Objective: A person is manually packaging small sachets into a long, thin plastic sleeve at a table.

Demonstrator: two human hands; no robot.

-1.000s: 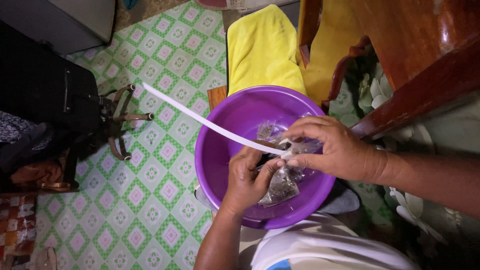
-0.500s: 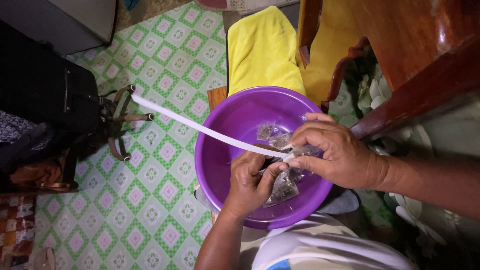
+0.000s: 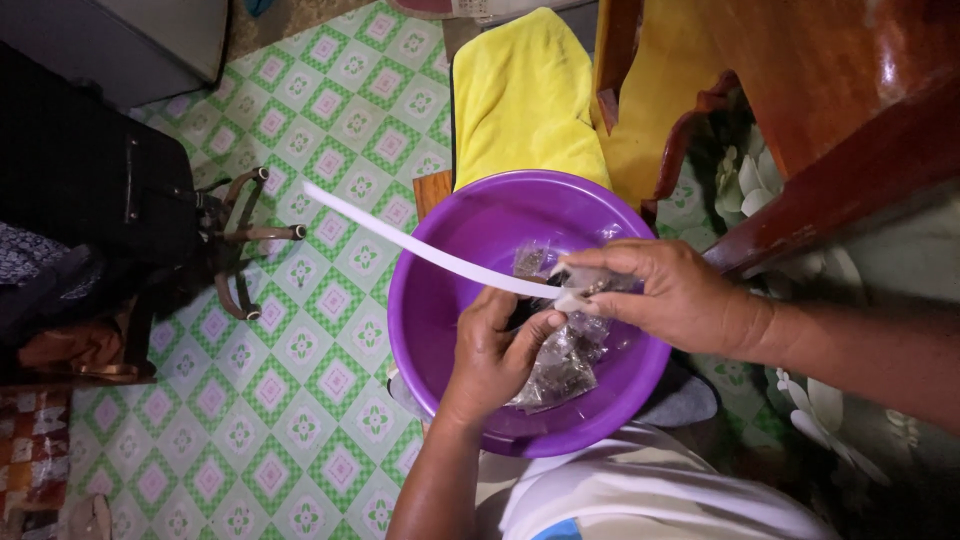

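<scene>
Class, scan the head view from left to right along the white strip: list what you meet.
Black bag with brown straps → free end of the long white strip → round purple plastic basin → left hand → right hand → brown wooden furniture.

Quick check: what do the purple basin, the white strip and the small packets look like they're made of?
Purple basin: likely moulded plastic, smooth, faint sheen. White strip: thin, flat, flexible, probably plastic or paper tape; unclear which. Small packets: clear glossy film, crinkled, dark contents showing through.
</scene>
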